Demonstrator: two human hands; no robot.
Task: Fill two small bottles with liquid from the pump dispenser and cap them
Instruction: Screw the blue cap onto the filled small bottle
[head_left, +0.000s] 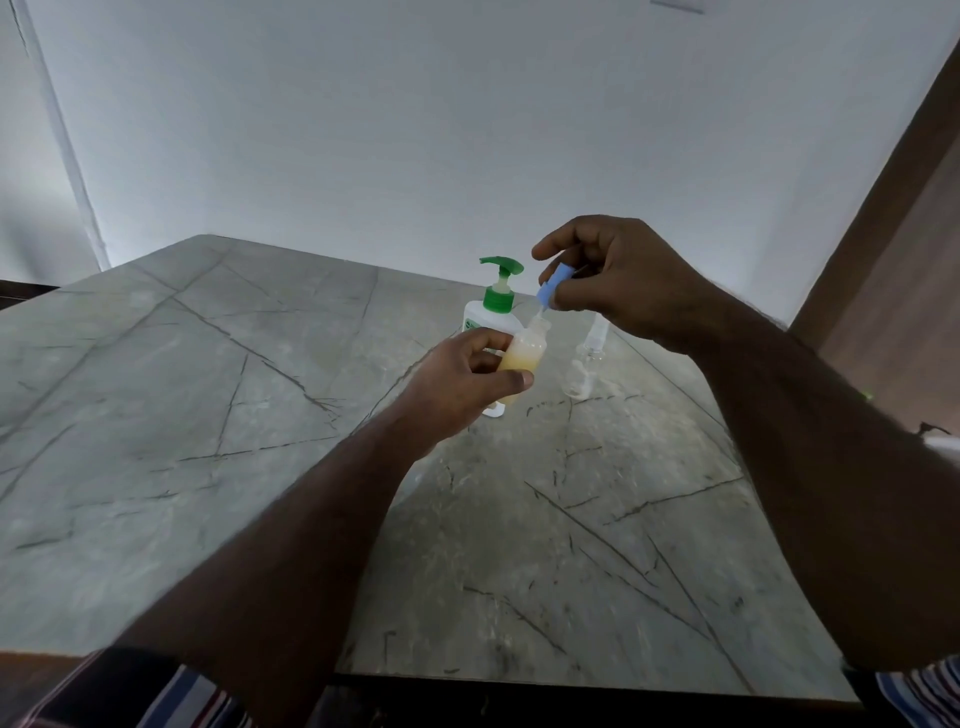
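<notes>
While the left hand (467, 379) holds the yellow-filled bottle (522, 358), the right hand (618, 280) pinches the blue cap (553, 287) at its 12 o'clock.

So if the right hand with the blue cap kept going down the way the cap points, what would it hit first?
Most likely the open neck of the small bottle of yellowish liquid gripped by the left hand. The right hand pinches the blue cap just above it, its thin tube aimed there.

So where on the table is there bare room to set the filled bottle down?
Bare table lies left of the left hand, and near the front edge between the forearms. The far right is crowded: pump dispenser, clear bottle, both hands.
</notes>
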